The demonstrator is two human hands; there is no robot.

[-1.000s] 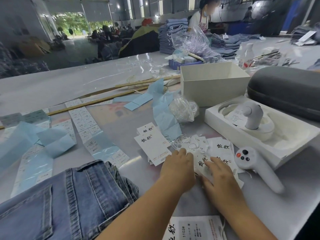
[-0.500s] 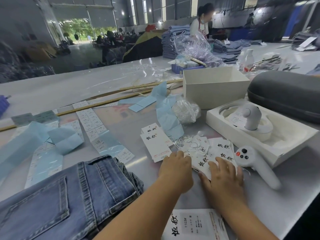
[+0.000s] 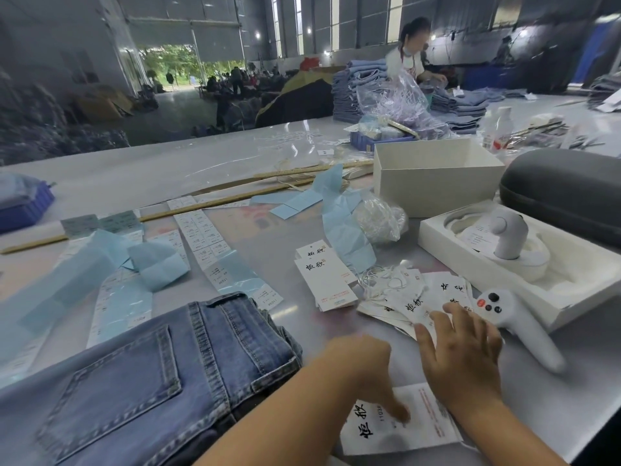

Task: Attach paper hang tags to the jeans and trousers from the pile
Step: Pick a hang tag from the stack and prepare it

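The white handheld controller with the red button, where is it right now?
In the head view the white handheld controller lies on the table at right, just beyond the right hand, against the near edge of the white moulded tray.

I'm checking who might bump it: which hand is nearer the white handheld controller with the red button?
Right. The right hand lies spread on the fanned paper tags just beside the white handheld controller; the left hand sits farther away, fingers on the near tag.

Hang tag [image 3: 401, 420] under hands: two large black brush characters, code "1103". Stacked hang tags [image 3: 327, 280]: same two characters. Label strip [image 3: 218, 243] beside jeans: "1103" printed; remaining print too small.
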